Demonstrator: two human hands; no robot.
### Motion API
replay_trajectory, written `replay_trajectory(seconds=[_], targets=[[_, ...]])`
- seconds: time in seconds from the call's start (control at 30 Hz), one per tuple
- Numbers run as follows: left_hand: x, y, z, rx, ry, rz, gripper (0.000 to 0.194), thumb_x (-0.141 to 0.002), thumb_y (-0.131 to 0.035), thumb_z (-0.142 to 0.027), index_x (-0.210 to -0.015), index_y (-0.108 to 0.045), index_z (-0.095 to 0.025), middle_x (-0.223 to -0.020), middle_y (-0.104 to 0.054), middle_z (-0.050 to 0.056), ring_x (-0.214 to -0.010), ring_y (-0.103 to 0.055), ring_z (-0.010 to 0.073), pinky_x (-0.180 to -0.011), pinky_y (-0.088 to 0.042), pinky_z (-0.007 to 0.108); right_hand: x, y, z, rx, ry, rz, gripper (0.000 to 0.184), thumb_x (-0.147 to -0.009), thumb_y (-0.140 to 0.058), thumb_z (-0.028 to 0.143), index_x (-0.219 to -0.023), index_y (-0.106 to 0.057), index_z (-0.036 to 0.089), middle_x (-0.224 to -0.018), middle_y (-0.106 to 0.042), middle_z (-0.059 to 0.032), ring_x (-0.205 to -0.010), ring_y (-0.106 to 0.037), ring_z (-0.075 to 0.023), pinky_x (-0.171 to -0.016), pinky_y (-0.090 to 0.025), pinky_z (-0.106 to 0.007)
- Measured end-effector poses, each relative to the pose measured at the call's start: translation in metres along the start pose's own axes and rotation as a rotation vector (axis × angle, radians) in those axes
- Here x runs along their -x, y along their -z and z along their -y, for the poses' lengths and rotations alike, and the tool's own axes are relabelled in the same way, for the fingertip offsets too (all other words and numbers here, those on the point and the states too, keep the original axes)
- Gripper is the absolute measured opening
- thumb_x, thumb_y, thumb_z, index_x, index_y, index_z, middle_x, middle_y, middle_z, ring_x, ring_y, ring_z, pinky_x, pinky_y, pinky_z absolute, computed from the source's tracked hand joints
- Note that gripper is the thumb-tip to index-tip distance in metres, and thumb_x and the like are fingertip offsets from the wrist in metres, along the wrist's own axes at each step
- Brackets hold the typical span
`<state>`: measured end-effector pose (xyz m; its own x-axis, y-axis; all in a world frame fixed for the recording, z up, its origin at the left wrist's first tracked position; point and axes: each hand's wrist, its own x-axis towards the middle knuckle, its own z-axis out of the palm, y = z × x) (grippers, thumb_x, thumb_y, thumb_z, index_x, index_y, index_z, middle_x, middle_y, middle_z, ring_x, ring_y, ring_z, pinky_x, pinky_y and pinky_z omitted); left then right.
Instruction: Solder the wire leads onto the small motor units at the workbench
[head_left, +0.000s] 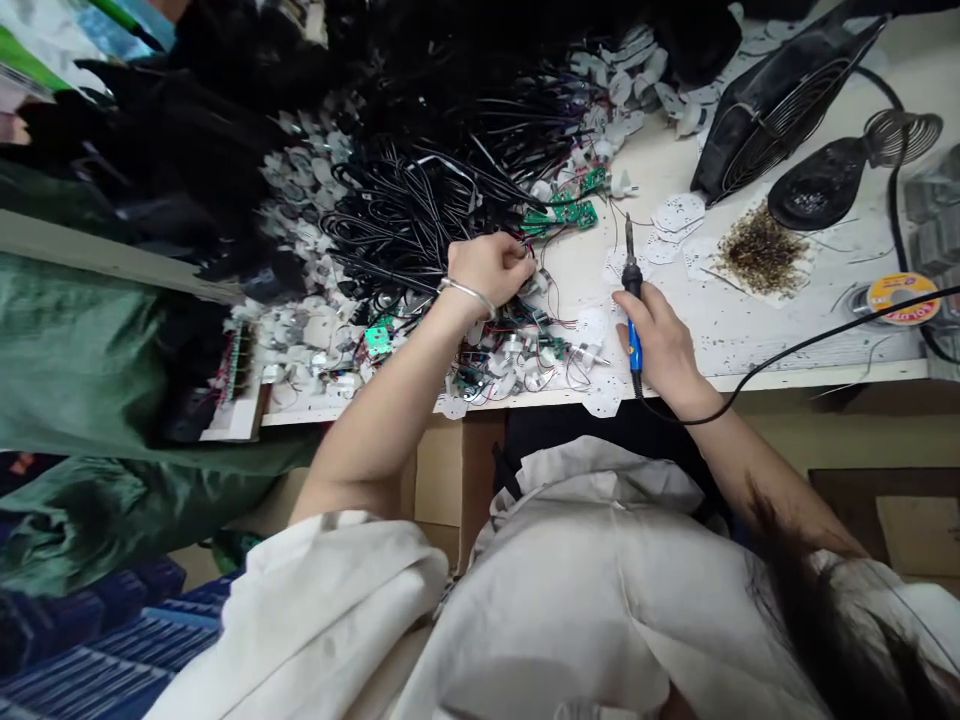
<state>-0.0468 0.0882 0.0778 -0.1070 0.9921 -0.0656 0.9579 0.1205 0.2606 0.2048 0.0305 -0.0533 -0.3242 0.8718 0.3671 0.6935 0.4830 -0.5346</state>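
Note:
My right hand [664,340] grips a soldering iron [634,330] by its blue handle, the metal tip pointing away from me above the white bench. On the left, my left hand [491,270] is closed in a pinch at the edge of a heap of black cables [412,215]. Thin red and black wires show by its fingertips, but what lies between them is hidden. Just beyond this hand are green circuit boards [559,216]. Small white plastic parts with wires [517,365] lie in a pile below it, near the front edge.
A black fan [780,110] stands at the back right. Beside it are a black iron holder [819,187] with a coil, and dark crumbs [763,250] on a white sheet. A solder spool [900,298] sits far right. The iron's cord [795,350] crosses the bench's right side.

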Motion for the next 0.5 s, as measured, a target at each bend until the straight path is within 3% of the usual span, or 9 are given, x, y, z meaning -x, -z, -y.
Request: replay_trajectory(seconds=[0.1,0.2,0.4,0.5], targets=[[0.002,-0.018,-0.015,-0.308,0.046,0.039,0.045,-0.090,-0.072,-0.048,-0.118,-0.072,-0.013,-0.096,-0.077,0.012,-0.109,-0.073,0.0360,-0.114,-0.041,0.055,0.001,0.001,0.000,0.021,0.016,-0.002,0.048,-0.098,-0.051,0.021,-0.145,-0.055,0.030,-0.142,-0.064,-0.0112,-0.109,-0.067,-0.0270,-0.077,-0.060,-0.035],[0.004,-0.023,-0.018,-0.415,0.029,0.056,0.042,-0.089,-0.070,-0.039,-0.123,-0.069,-0.014,-0.099,-0.077,0.013,-0.109,-0.073,0.0355,-0.116,-0.037,0.055,0.002,0.001,0.001,0.034,0.019,-0.014,0.049,-0.097,-0.051,0.021,-0.145,-0.055,0.031,-0.140,-0.065,-0.0104,-0.106,-0.067,-0.0261,-0.074,-0.059,-0.033],[0.007,-0.011,0.007,-0.209,-0.013,0.086,0.047,-0.091,-0.059,-0.039,-0.131,-0.069,-0.017,-0.086,-0.074,0.005,-0.104,-0.071,0.0285,-0.118,-0.035,0.048,0.000,0.002,0.003,0.006,-0.004,0.015,0.045,-0.098,-0.051,0.022,-0.142,-0.055,0.032,-0.133,-0.067,-0.0085,-0.103,-0.067,-0.0252,-0.074,-0.059,-0.032],[0.005,-0.011,0.018,-0.093,-0.030,0.042,0.047,-0.092,-0.055,-0.040,-0.130,-0.071,-0.017,-0.076,-0.069,0.001,-0.093,-0.070,0.0243,-0.110,-0.042,0.042,0.000,0.003,0.003,-0.015,-0.021,0.045,0.045,-0.098,-0.050,0.021,-0.142,-0.054,0.031,-0.134,-0.066,-0.0095,-0.103,-0.066,-0.0260,-0.075,-0.060,-0.033]])
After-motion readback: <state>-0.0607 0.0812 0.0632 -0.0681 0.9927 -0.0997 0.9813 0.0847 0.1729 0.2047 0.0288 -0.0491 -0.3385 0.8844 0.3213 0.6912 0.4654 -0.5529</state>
